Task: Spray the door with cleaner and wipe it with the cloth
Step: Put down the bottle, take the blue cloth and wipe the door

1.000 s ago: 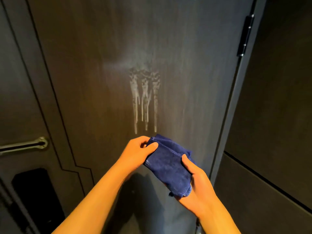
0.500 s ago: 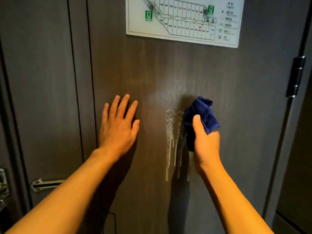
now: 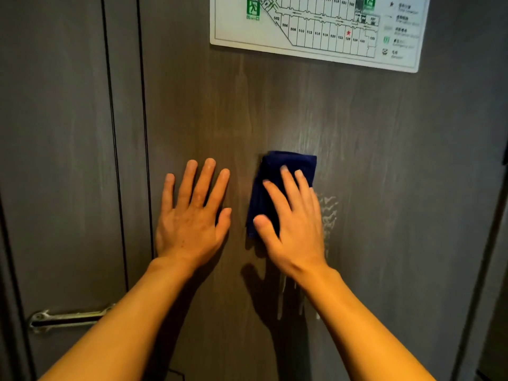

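The dark grey wood-grain door (image 3: 384, 166) fills the view. My right hand (image 3: 294, 224) presses a folded dark blue cloth (image 3: 277, 166) flat against the door at mid-height, fingers spread over it. White streaks of cleaner (image 3: 328, 213) run down the door just right of that hand and below my wrist. To the left of the cloth, my left hand (image 3: 192, 215) lies flat on the door, fingers apart, holding nothing. No spray bottle is in view.
A white floor-plan sign (image 3: 316, 28) with green exit marks is fixed to the door above my hands. A metal door handle (image 3: 66, 320) sticks out at the lower left. The door frame (image 3: 123, 133) runs down the left side.
My right hand went from gripping the bunched cloth beside the streaks to pressing it flat over them, slightly left. My left hand stays flat on the door. The view moved closer.
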